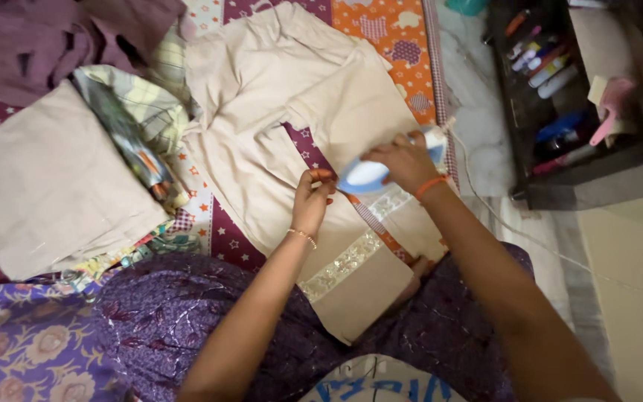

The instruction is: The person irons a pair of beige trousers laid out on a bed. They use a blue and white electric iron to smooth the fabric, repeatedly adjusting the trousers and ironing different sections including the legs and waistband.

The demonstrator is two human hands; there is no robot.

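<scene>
On beige cloth (262, 97): iron (370, 175), smooth, tapered, tip pointed left, gripped by right hand (403, 160); left hand (310, 201) fingers pressed together on cloth.

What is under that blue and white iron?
The iron, held by the right hand, sits on beige trousers spread over a patterned sheet. The cloth directly beneath its soleplate is hidden.

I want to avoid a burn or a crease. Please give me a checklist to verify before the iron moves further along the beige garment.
1. Right hand grips the iron: ok.
2. Left hand clear of the iron: not ok, its fingertips lie right beside it.
3. Beige garment flat ahead: not ok, folds show.
4. Cord free of the cloth: ok.
5. Iron heat: cannot tell.
</scene>
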